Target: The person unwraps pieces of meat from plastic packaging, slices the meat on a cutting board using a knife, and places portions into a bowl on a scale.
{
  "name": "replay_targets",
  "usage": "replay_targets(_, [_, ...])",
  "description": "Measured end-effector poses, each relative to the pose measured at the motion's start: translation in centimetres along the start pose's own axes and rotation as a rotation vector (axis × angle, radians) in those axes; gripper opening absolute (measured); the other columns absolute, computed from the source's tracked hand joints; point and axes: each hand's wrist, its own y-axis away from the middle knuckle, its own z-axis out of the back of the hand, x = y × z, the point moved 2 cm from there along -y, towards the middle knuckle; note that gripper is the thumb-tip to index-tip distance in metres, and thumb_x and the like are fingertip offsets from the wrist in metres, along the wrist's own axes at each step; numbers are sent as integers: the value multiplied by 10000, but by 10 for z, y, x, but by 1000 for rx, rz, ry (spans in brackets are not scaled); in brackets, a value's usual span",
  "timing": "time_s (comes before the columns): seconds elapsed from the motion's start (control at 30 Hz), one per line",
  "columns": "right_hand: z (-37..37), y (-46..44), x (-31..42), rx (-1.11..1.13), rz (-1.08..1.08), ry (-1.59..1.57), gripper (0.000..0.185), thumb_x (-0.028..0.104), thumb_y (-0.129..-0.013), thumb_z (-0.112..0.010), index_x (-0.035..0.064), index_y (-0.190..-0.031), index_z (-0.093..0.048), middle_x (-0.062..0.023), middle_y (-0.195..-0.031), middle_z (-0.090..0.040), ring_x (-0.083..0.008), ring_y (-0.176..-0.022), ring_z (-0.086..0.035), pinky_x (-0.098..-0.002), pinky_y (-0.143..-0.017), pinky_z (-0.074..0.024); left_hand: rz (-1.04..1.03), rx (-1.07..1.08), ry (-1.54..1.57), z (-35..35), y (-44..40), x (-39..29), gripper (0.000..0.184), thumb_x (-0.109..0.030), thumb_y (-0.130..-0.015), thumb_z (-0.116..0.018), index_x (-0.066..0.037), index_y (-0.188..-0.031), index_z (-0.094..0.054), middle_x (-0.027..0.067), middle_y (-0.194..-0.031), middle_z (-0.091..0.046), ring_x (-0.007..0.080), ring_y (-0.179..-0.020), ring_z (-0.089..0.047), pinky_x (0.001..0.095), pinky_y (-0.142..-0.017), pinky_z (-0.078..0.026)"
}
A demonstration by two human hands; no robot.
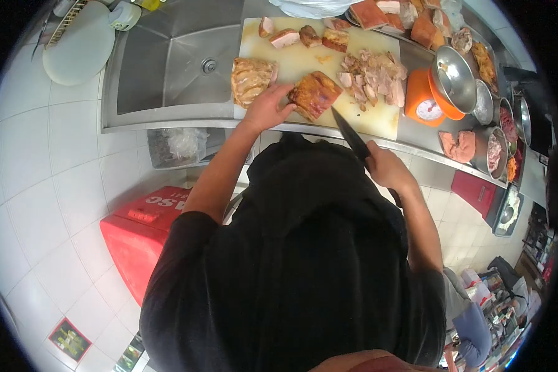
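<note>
My right hand (390,166) is wrapped round the handle of a kitchen knife (351,136). Its dark blade points up and left, with the tip close to a browned block of roast pork (316,95). At the block's left edge is my left hand (270,108), thumb and fingers apart, fingertips at the meat. Just above that hand lies a larger pale-brown slab of pork (252,80). Both pieces rest on a white cutting board (372,128). Chopped pork pieces (375,77) are heaped on the board's right side, and several small chunks (285,38) line its far edge.
A steel sink (195,37) is on the left. To the right stand an orange scale (423,102) with a steel bowl (454,80), a pink folded cloth (459,146) and several metal containers (495,152). More pork blocks (369,13) sit at the back. A red box (139,229) stands below left.
</note>
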Motion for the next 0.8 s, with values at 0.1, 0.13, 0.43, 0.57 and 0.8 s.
replay_targets(0.1, [12, 8, 5, -171, -33, -33, 241, 111, -949, -554, 4, -1159, -505, -316, -849, -667, -510, -880, -656, -599, -782, -498, 33, 4, 63, 2, 5, 2, 514, -216, -854, -780, -72, -1311, -595, 184, -1215, -640, 391, -1133, -621, 441, -955, -519])
replay_targets(0.13, [14, 6, 3, -181, -130, -14, 292, 101, -960, -549, -10, -1226, -504, -352, -902, -651, -535, -917, -629, -595, -794, -477, 45, 11, 84, 3, 5, 1, 515, -216, -853, -780, -71, -1310, -594, 183, -1221, -638, 393, -1140, -618, 444, -958, -517])
replay_targets(0.43, [-17, -16, 35, -247, -165, 74, 205, 119, -963, -546, 8, -1130, -502, -324, -852, -671, -519, -851, -655, -600, -774, -507, 50, -21, 84, -6, -2, 12, 465, -101, -851, -687, -41, -1302, -593, 184, -1226, -611, 393, -1143, -601, 464, -975, -510])
replay_targets(0.57, [-29, -12, 38, -347, -194, -9, 192, 132, -978, -545, 7, -1114, -493, -333, -814, -662, -525, -810, -653, -610, -738, -506, 47, -53, 145, -9, -3, 15, 455, -59, -846, -654, -42, -1297, -594, 197, -1238, -602, 406, -1149, -593, 471, -979, -508])
replay_targets(0.8, [-35, -58, 98, -404, -91, 34, 178, 90, -942, -547, 19, -1078, -458, -296, -777, -678, -491, -756, -676, -594, -688, -523, 73, -33, 160, -13, -15, 15, 465, -29, -828, -661, -38, -1289, -598, 188, -1216, -613, 402, -1166, -586, 453, -989, -500])
